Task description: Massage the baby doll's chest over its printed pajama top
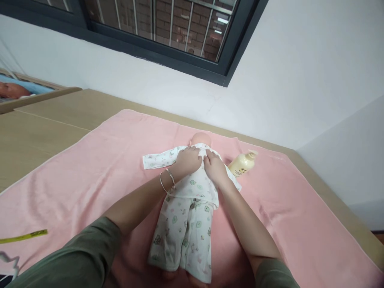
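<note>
A bald baby doll (200,139) lies stretched out in a white long-sleeved top (196,185) and matching trousers (171,232) with small green and pink prints. My left hand (189,161), a bangle at its wrist, rests flat on the upper part of the doll's top, left of centre. Beside it my right hand (215,166) lies on the same garment, fingers stretched toward the doll's neck. Neither hand holds anything. One sleeve (154,160) extends to the left. Just right of my right hand a pale yellow pump bottle (242,163) leans to one side.
A pink blanket (90,172) covers much of the wooden table (60,116). At the lower left lie a yellow measuring tape (24,237) and a partly cut-off white object (10,262). Another doll (13,91) is in a wooden-edged bed at far left. A white wall and window border the back.
</note>
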{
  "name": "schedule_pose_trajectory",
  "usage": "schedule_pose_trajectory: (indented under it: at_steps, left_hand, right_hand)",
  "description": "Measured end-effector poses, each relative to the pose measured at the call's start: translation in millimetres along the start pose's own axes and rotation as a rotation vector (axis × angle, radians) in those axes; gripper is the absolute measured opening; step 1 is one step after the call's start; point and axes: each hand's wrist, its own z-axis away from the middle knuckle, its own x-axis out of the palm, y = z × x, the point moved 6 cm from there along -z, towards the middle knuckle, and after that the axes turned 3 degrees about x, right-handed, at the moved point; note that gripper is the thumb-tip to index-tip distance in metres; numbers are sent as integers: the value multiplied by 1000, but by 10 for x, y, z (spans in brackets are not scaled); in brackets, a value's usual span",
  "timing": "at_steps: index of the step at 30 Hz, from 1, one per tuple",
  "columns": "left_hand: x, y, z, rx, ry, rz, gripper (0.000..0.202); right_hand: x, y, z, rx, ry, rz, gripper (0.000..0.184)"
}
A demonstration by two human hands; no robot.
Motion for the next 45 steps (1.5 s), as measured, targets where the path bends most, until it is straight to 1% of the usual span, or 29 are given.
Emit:
schedule_pose_trajectory:
  at_steps: [4,6,9,13,16,19,22,24,26,29,31,35,37,40,43,45]
  left_hand:
    - [45,-133,-80,-17,-23,13,36]
    - [61,-129,-70,-24,-12,-4,39]
    - [77,-15,8,-30,5,-38,44]
    - [110,203,138,-40,-53,-95,50]
    - [95,257,168,-54,-75,-101,51]
    - [25,157,108,-32,-37,-60,45]
    - [-20,-50,7,-19,-35,-6,39]
    - [-13,-178,-47,-46,-57,20,36]
    - [7,-234,-74,-68,-54,26,36]
    - [32,-196,-66,-80,8,-24,39]
    - [51,-148,-46,-94,41,-60,42]
    - [85,-96,-25,-105,28,-55,43]
    - [68,-117,-30,-107,17,-35,44]
    - [-9,-205,-63,-80,-35,67,44]
    - [-137,-330,-114,-41,-146,260,41]
    - [-247,-422,-146,-60,-176,355,38]
  right_hand:
    - [23,-242,202,-23,-42,57,46]
    - [33,-258,208,-37,-51,36,47]
    - [35,-115,79,-37,-40,-33,46]
    - [36,117,-108,-4,-3,-104,43]
    - [50,100,-92,3,-4,-75,46]
    - [64,-62,43,1,-52,0,52]
    - [59,-227,187,9,-132,16,57]
    - [39,-276,232,19,-165,-2,58]
    - [13,-263,218,20,-159,-45,56]
    - [14,-151,118,18,-105,-121,55]
    - [65,-53,49,35,-77,-134,57]
    - [202,39,-15,53,-66,-93,62]
    - [210,39,-21,42,-63,-84,62]
    - [107,38,-25,16,-88,-91,62]
    - [-68,37,-6,-14,-142,-146,61]
    - [-170,26,20,-11,-114,-181,62]
